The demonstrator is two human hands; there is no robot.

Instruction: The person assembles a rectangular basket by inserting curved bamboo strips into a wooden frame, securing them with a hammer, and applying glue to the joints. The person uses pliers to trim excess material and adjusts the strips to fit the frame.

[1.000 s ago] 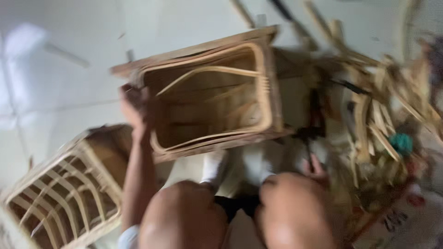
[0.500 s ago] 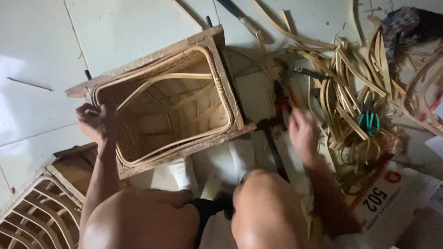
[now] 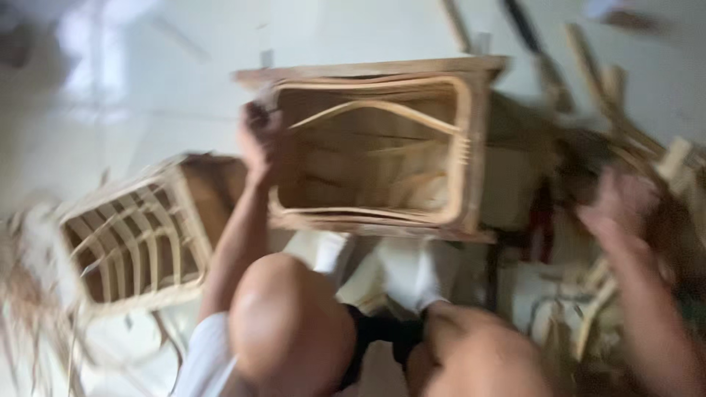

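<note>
While the left hand (image 3: 259, 140) grips its rim, fingers closed, the rattan basket frame (image 3: 379, 147) at frame center looks light and stiff. Right hand (image 3: 618, 213) at the right edge is blurred, so can't tell its fingers.

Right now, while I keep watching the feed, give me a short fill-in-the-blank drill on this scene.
1. The left hand grips the corner of the rattan ____ frame.
2. A second woven frame lies on the person's ____ side.
3. The right hand reaches toward the pile of loose rattan ____.

Missing words: box; left; strips

Pale tiled floor (image 3: 132, 88) under bright glare, littered with cane strips (image 3: 618, 125).
</note>
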